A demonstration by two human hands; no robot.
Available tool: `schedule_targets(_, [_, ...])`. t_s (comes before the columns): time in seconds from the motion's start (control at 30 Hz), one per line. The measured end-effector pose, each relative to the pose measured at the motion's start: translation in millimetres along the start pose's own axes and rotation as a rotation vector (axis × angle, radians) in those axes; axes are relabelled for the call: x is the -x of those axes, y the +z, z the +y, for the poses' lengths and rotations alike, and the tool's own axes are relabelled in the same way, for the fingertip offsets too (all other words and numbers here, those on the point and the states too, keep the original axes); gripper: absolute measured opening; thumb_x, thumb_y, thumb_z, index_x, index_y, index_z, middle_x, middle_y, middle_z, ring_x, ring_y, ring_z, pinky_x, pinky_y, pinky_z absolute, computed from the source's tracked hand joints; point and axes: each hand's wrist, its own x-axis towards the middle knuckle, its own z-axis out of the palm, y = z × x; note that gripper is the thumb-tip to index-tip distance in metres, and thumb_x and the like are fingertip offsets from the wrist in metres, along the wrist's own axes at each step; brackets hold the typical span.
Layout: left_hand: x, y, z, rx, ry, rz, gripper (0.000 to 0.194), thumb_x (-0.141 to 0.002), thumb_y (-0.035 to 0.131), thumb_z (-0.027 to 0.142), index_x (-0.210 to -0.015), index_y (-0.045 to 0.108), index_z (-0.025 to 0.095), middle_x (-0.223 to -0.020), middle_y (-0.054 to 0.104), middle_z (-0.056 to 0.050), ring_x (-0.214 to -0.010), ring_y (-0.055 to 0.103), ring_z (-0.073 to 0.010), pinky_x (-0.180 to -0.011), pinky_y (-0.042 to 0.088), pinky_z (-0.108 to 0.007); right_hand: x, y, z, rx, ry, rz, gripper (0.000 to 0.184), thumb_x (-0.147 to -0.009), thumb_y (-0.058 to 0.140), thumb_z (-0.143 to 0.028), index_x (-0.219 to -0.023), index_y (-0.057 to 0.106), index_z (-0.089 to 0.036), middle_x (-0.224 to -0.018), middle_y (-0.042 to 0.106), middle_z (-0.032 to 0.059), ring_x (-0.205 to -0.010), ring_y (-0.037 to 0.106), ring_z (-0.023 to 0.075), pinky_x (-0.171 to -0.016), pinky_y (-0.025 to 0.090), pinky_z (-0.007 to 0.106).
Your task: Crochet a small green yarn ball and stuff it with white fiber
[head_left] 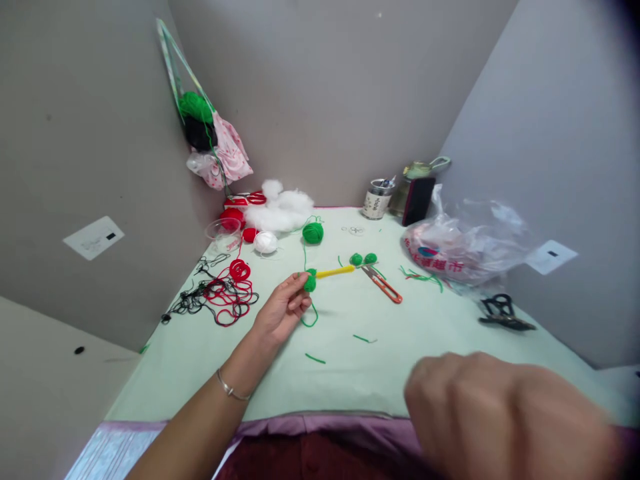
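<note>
At nine o'clock from the green yarn piece [311, 281], a tangle of black and red yarn [233, 293] spreads almost to the table's left edge. At ten to eleven, a white ball [265, 242] and white stuffing [280, 212] crowd towards the far left corner. Pale cloth [350, 387] shows between the tangle and the left hand [285, 308], whose thumb and fingers pinch narrowly on the green piece, around the table's middle. A strand links it to the green ball [313, 233] at twelve; a green scrap [315, 358] lies at six, with a broad stretch of cloth running on to the purple near edge. The yellow rod [335, 271] points towards three, its far end beside two small green balls [356, 260] and the orange snips [385, 287]. Further out, before three, the plastic bag [440, 250] fills the right edge by the wall. At four, the blurred right hand [500, 413] is raised close to the camera, fingers curled; whether it grips anything, I cannot tell. The black clip [505, 315] sits just past three, near the right edge.
</note>
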Motion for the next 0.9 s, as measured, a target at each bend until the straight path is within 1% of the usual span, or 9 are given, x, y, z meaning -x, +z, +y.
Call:
schedule_targets(0.07, [15.8,7.8,3.5,0.048,0.011,-0.002,0.034,-0.069,0.094,0.023,-0.082,0.064,0.014,-0.064,0.053,0.011,-0.040,0.026,0.0039,-0.051,0.044,-0.012,-4.0,4.8,9.6,-0.047,0.073,0.104,0.047,-0.100,0.055,-0.060,-0.067,0.067,-0.029,-0.052,0.061,0.0023,-0.050,0.056,0.0177,-0.049,0.046,0.030])
schedule_targets(0.17, [43.3,19.9,-0.8,0.079,-0.007,-0.016,0.038,-0.068,0.096,0.027,-0.082,0.063,0.014,-0.068,0.056,0.010,-0.041,0.025,0.0040,-0.050,0.043,-0.013,2.1,12.6,28.7,0.111,0.230,0.265,0.037,-0.097,0.068,-0.042,-0.066,0.066,-0.022,-0.059,0.061,-0.0002,-0.054,0.055,0.0135,-0.053,0.045,0.026])
schedule_targets(0.23, [59.1,26.5,-9.4,0.073,-0.042,-0.036,0.038,-0.068,0.096,0.029,-0.082,0.064,0.013,-0.066,0.056,0.009,-0.041,0.024,0.0036,-0.049,0.040,-0.013,7.4,17.1,38.7,0.182,0.203,0.389,0.016,-0.090,0.078,-0.037,-0.096,0.075,-0.023,-0.072,0.068,-0.0004,-0.062,0.061,0.0143,-0.059,0.051,0.025])
schedule_targets(0.3, [70.0,31.3,-18.9,0.013,-0.115,-0.104,0.035,-0.072,0.094,0.032,-0.082,0.066,0.013,-0.063,0.055,0.009,-0.040,0.021,0.0029,-0.050,0.039,-0.014,10.3,21.9,42.8,0.206,0.166,0.373,0.031,-0.090,0.078,-0.033,-0.121,0.073,-0.027,-0.085,0.073,0.0011,-0.074,0.068,0.0165,-0.069,0.056,0.027])
schedule_targets(0.43, [79.7,37.1,-28.5,-0.110,-0.123,-0.151,0.030,-0.078,0.089,0.036,-0.080,0.067,0.015,-0.055,0.048,0.010,-0.042,0.020,-0.0004,-0.055,0.039,-0.018,7.3,31.8,38.6,0.276,0.019,0.333,0.018,-0.101,0.062,-0.025,-0.106,0.079,-0.029,-0.089,0.073,0.0026,-0.077,0.068,0.0158,-0.069,0.055,0.026])
schedule_targets(0.53, [82.9,40.7,-26.4,-0.184,-0.055,-0.105,0.030,-0.077,0.089,0.038,-0.085,0.070,0.016,-0.062,0.053,0.007,-0.049,0.033,-0.0036,-0.057,0.038,-0.020,2.2,36.6,36.3,0.284,-0.025,0.342,0.017,-0.100,0.063,-0.022,-0.105,0.078,-0.028,-0.086,0.072,0.0017,-0.073,0.066,0.0149,-0.066,0.054,0.025])
schedule_targets(0.63, [85.6,42.7,-24.7,-0.253,0.014,-0.093,0.039,-0.075,0.090,0.040,-0.103,0.074,0.018,-0.075,0.058,0.003,-0.064,0.048,-0.0090,-0.059,0.038,-0.021,-0.5,38.7,37.3,0.282,-0.024,0.373,0.015,-0.097,0.068,-0.020,-0.105,0.078,-0.028,-0.089,0.073,0.0017,-0.075,0.067,0.0149,-0.067,0.054,0.026])
schedule_targets(0.73, [87.0,41.2,-26.3,-0.303,0.062,-0.103,0.048,-0.077,0.088,0.041,-0.119,0.073,0.022,-0.078,0.057,0.002,-0.068,0.049,-0.0108,-0.059,0.039,-0.022,-0.7,39.8,39.5,0.278,-0.032,0.397,0.018,-0.098,0.067,-0.020,-0.108,0.079,-0.029,-0.093,0.075,0.0025,-0.079,0.068,0.0156,-0.069,0.055,0.026])
schedule_targets(0.9, [88.7,33.9,-25.6,-0.399,0.105,-0.163,0.046,-0.082,0.085,0.041,-0.124,0.073,0.026,-0.082,0.059,0.001,-0.073,0.051,-0.0125,-0.066,0.042,-0.024,0.2,39.5,46.6,0.087,0.037,0.426,0.016,-0.101,0.064,-0.029,-0.101,0.080,-0.026,-0.088,0.074,0.0038,-0.073,0.066,0.0152,-0.067,0.055,0.027])
